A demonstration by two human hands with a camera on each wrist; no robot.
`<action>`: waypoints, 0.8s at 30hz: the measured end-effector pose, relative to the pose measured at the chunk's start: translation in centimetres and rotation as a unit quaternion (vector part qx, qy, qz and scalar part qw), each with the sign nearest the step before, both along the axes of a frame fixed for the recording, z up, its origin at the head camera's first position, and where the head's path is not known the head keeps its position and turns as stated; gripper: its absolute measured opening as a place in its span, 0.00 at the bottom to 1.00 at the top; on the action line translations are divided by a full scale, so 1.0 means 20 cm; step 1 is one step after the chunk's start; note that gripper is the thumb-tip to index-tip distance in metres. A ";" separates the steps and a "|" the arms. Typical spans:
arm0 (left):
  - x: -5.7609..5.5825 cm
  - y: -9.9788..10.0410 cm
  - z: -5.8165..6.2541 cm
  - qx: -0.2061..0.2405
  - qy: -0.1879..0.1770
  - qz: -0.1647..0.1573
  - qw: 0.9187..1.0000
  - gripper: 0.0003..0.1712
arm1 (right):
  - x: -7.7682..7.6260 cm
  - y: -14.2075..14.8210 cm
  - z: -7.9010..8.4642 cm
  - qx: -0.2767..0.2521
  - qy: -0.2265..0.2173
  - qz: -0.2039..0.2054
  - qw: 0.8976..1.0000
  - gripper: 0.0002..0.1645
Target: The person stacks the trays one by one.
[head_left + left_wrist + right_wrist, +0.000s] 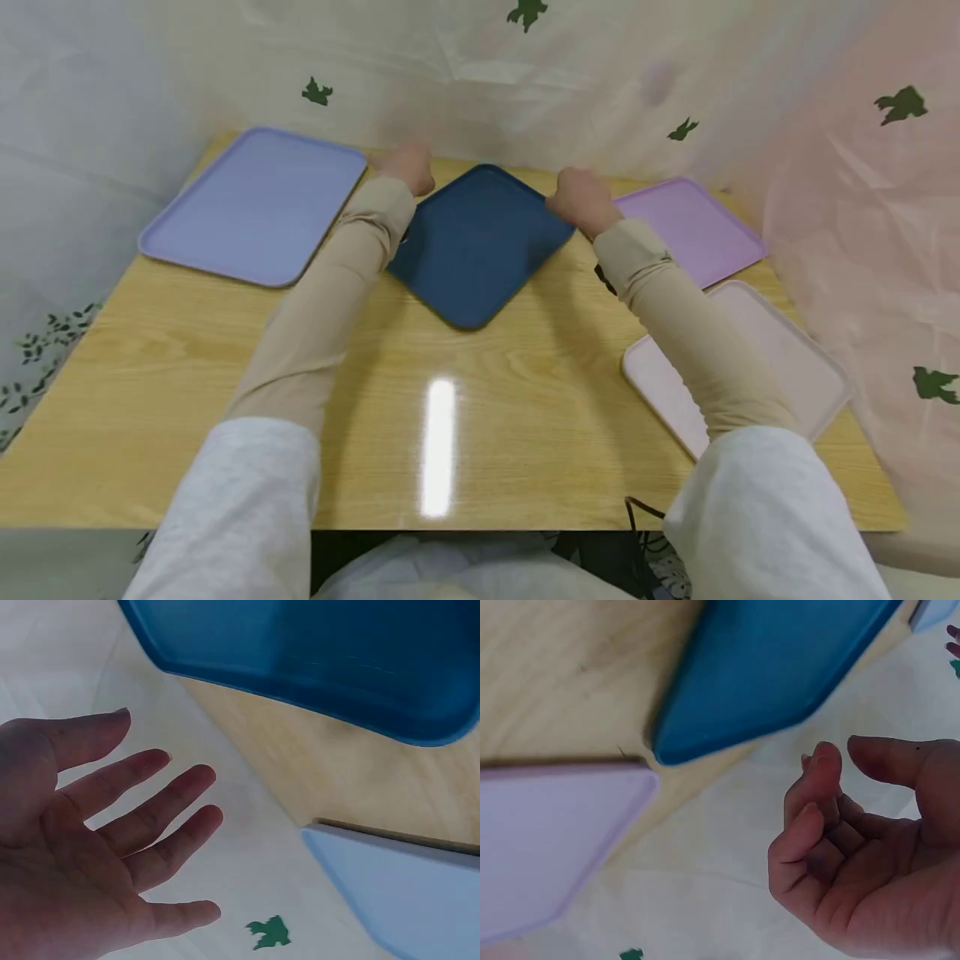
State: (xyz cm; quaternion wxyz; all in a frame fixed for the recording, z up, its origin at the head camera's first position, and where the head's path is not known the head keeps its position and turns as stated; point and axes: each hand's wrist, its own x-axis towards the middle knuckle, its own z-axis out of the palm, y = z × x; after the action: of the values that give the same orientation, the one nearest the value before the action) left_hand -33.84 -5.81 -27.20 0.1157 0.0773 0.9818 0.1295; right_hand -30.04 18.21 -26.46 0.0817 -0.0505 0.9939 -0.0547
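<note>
A dark blue tray (480, 242) lies turned like a diamond at the back middle of the table. My left hand (408, 167) hovers by its far left side; in the left wrist view the fingers (161, 810) are spread, with nothing in them. Over the tray's right corner in the head view is my right hand (585, 202). In the right wrist view its fingers (799, 840) curl loosely and hold nothing, the thumb apart, a gap between them and the tray edge. A light blue tray (262, 208) lies left of my left hand, a purple tray (690, 229) right of my right hand.
A pale pink tray (772, 342) rests at the right side of the wooden table (510, 417), partly under my right forearm. Light cloth (480, 92) with green leaf-like cutouts hangs behind the table. A black cable (637, 517) crosses the front edge.
</note>
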 end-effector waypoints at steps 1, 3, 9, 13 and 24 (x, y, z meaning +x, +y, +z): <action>0.00 -0.01 -0.02 -0.003 -0.007 0.001 1.000 0.33 | 0.02 0.01 -0.03 0.000 -0.013 -0.006 1.000 0.17; 0.00 -0.03 -0.07 -0.012 -0.017 0.003 1.000 0.28 | 0.05 0.02 -0.08 -0.006 -0.041 -0.018 0.999 0.17; -0.02 -0.06 -0.16 -0.017 -0.017 0.016 1.000 0.20 | 0.12 0.02 -0.16 -0.014 -0.073 -0.033 0.997 0.17; -0.03 -0.06 -0.22 -0.013 -0.011 0.027 0.999 0.19 | 0.13 0.00 -0.19 -0.020 -0.073 -0.029 0.997 0.17; -0.01 -0.02 -0.33 0.000 0.012 0.040 0.999 0.16 | 0.19 0.00 -0.31 -0.027 -0.127 -0.024 0.991 0.23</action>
State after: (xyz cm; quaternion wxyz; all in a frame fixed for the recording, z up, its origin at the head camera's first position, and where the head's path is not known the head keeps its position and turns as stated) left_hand -34.11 -6.17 -33.79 0.0986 0.0398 0.9854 0.1329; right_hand -26.27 18.18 -32.76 0.2045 -0.0211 0.9745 -0.0898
